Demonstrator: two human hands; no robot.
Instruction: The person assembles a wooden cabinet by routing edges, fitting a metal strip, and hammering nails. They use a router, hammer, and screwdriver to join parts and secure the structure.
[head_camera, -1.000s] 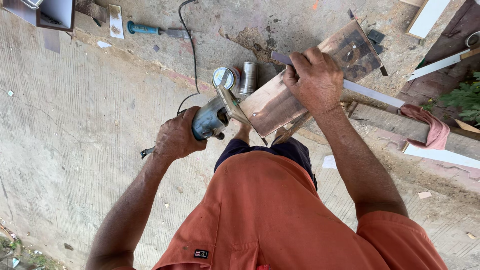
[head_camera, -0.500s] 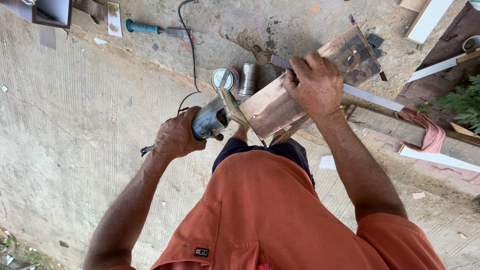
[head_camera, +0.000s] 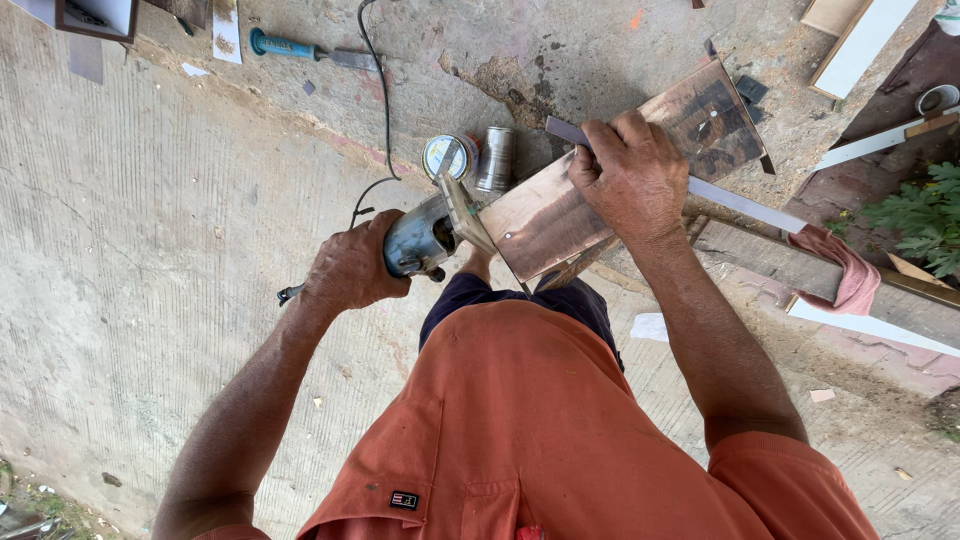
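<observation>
Board (head_camera: 560, 215), brown and flat, slants with its long axis running from the near left up to the far right over the concrete ground (head_camera: 150, 250). Right hand (head_camera: 632, 178) presses palm-down, fingers closed over a metal strip (head_camera: 745, 202) across it. Left hand (head_camera: 350, 268) grips the blue angle grinder (head_camera: 420, 238), disc at the board's near edge.

Orange short-sleeved shirt (head_camera: 560, 430), loose fit, creased fabric. Chest pocket below left hand (head_camera: 350, 270), small rectangular dark label stitched at its lower corner. Second pocket seam lower centre, red scrap at bottom edge. Dark navy shorts (head_camera: 540, 300) just below right hand (head_camera: 630, 175). Both forearms bare, sleeves ending above elbows. No gloves, no watch, no rings visible.
</observation>
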